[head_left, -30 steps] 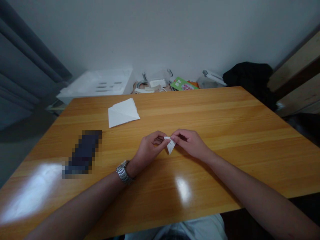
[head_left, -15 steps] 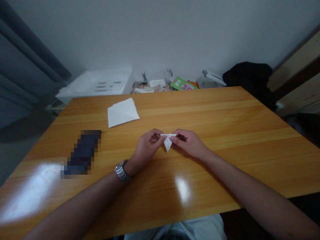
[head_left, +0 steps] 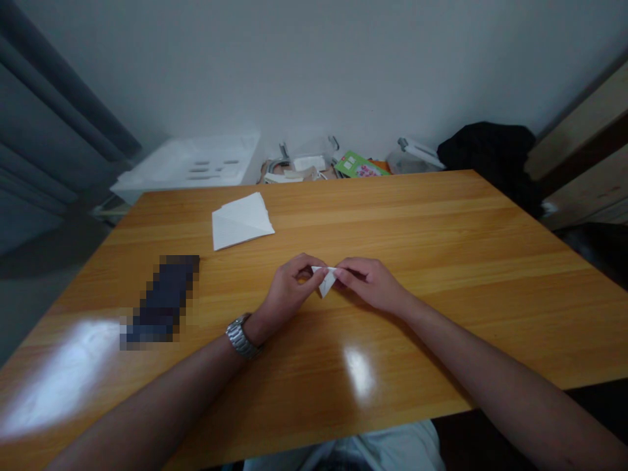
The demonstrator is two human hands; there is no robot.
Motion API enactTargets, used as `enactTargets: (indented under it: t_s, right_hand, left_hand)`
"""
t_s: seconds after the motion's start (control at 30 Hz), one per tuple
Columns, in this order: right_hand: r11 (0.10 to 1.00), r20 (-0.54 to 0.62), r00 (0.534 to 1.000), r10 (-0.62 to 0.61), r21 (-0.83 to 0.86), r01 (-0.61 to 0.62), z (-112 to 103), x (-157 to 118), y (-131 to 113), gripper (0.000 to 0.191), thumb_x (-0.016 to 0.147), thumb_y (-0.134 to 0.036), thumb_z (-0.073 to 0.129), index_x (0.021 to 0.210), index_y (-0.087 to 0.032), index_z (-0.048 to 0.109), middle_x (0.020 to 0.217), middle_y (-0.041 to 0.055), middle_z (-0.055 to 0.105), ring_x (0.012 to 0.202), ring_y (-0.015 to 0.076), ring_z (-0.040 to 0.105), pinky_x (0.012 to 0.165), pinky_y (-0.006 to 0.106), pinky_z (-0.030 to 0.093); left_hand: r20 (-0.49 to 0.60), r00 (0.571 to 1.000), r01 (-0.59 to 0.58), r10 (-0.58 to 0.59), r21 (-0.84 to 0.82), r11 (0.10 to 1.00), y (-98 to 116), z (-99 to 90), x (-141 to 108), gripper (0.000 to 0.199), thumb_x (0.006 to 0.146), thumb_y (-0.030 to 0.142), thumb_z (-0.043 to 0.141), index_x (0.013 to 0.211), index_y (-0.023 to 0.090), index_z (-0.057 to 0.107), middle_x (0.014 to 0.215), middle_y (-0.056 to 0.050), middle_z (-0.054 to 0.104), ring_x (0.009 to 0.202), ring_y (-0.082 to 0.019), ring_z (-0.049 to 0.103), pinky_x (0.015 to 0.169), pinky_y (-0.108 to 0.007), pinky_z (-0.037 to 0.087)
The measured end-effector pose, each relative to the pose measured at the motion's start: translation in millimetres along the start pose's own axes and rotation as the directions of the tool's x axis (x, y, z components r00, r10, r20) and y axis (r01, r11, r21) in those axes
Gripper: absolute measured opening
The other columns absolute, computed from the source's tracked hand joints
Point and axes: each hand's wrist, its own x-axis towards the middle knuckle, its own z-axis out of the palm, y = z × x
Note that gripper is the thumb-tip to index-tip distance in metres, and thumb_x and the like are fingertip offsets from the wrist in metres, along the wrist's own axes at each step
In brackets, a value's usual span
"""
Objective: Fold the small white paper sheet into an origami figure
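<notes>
In the head view, the left hand [head_left: 289, 286] is pinching the upper left part of a small folded white paper [head_left: 325, 286], its grip clamped between thumb and fingers. The right hand [head_left: 370, 282] is clamping the upper right corner in the same way, thumb toward the camera. The folded paper is forming a small triangle, its point facing the near edge of the bench [head_left: 441, 261]; whether it is touching the wood is impossible to tell. A metal-banded watch [head_left: 240, 336] is circling the left wrist. Beyond the left hand, some white sheets [head_left: 243, 222] are lying flat on the bench. Nearer, at far left, a dark pixelated object [head_left: 164, 297] is resting well apart from both hands. Past the far edge, a green booklet [head_left: 360, 165] is lying among clutter.
</notes>
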Motion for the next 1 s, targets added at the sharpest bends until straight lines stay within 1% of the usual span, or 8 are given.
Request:
enactTargets:
  t_s: [0.17,0.27,0.4,0.53,0.6,0.7,0.83,1.0]
  right_hand:
    - [0.998,0.013,0.999,-0.044,-0.035,0.044,0,0,-3,0.035,0.102,-0.043,0.048,0.087,-0.019,0.070,0.082,0.0035,0.071,0.075,0.0158,0.063,0.071,0.027,0.046]
    - [0.999,0.008,1.000,-0.024,-0.025,0.024,1,0,-2,0.036,0.102,-0.043,0.049,0.085,-0.019,0.070,0.081,0.0033,0.071,0.075,0.0160,0.063,0.072,0.027,0.046]
    - [0.999,0.013,0.999,0.039,0.025,-0.040,2,1,3,0.038,0.102,-0.045,0.048,0.084,-0.019,0.069,0.079,0.0032,0.070,0.074,0.0165,0.063,0.071,0.028,0.047]
    - [0.992,-0.006,0.997,0.082,0.097,-0.081,2,1,5,0.039,0.102,-0.046,0.049,0.081,-0.019,0.067,0.076,0.0024,0.068,0.073,0.0163,0.062,0.071,0.028,0.048]
    - [0.989,-0.011,0.995,0.095,0.116,-0.093,2,1,6,0.039,0.101,-0.047,0.049,0.081,-0.019,0.067,0.076,0.0026,0.068,0.072,0.0165,0.063,0.071,0.028,0.049]
    - [0.985,-0.025,0.993,0.112,0.133,-0.107,3,2,7,0.033,0.100,-0.046,0.053,0.089,-0.019,0.069,0.080,0.0030,0.069,0.075,0.0170,0.064,0.072,0.029,0.050]
    - [0.967,-0.076,0.987,0.140,0.226,-0.120,5,2,10,0.023,0.093,-0.040,0.065,0.105,-0.021,0.067,0.094,0.0044,0.073,0.083,0.0175,0.068,0.076,0.030,0.053]
    - [0.970,-0.095,0.987,0.128,0.218,-0.105,6,2,12,0.022,0.088,-0.034,0.070,0.106,-0.021,0.067,0.098,0.0049,0.074,0.086,0.0179,0.069,0.079,0.032,0.055]
  left_hand:
    - [0.010,1.000,-0.030,0.030,0.073,0.997,0,-1.6,1,0.017,0.091,0.033,0.065,0.086,0.017,0.071,0.084,-0.003,0.072,0.077,-0.014,0.065,0.071,-0.024,0.051]
    - [0.007,1.000,-0.022,0.022,0.075,0.997,1,-1.4,1,0.017,0.091,0.032,0.065,0.086,0.017,0.070,0.084,-0.003,0.072,0.076,-0.014,0.065,0.070,-0.023,0.052]
    - [0.003,1.000,0.025,-0.025,0.004,1.000,1,0.5,0,0.018,0.090,0.034,0.066,0.090,0.016,0.070,0.087,-0.004,0.073,0.078,-0.015,0.068,0.072,-0.024,0.055]
    - [0.043,0.998,0.060,-0.055,-0.130,0.990,-4,2.5,0,0.026,0.090,0.036,0.068,0.106,0.016,0.068,0.094,-0.006,0.075,0.083,-0.016,0.072,0.076,-0.025,0.059]
    - [0.047,0.997,0.065,-0.058,-0.166,0.984,-7,3.0,0,0.029,0.090,0.037,0.069,0.110,0.016,0.066,0.096,-0.006,0.075,0.086,-0.017,0.073,0.078,-0.027,0.060]
    - [0.045,0.997,0.073,-0.066,-0.167,0.983,-9,2.8,0,0.026,0.090,0.037,0.068,0.106,0.017,0.067,0.096,-0.007,0.075,0.086,-0.017,0.073,0.078,-0.027,0.060]
    - [0.028,0.997,0.080,-0.076,-0.150,0.986,-9,2.2,1,0.024,0.089,0.037,0.069,0.104,0.017,0.067,0.094,-0.005,0.075,0.083,-0.016,0.072,0.075,-0.026,0.059]
    - [0.016,0.995,0.100,-0.099,-0.163,0.981,-9,3.6,1,0.026,0.088,0.037,0.070,0.103,0.017,0.066,0.093,-0.006,0.075,0.080,-0.017,0.072,0.072,-0.026,0.059]
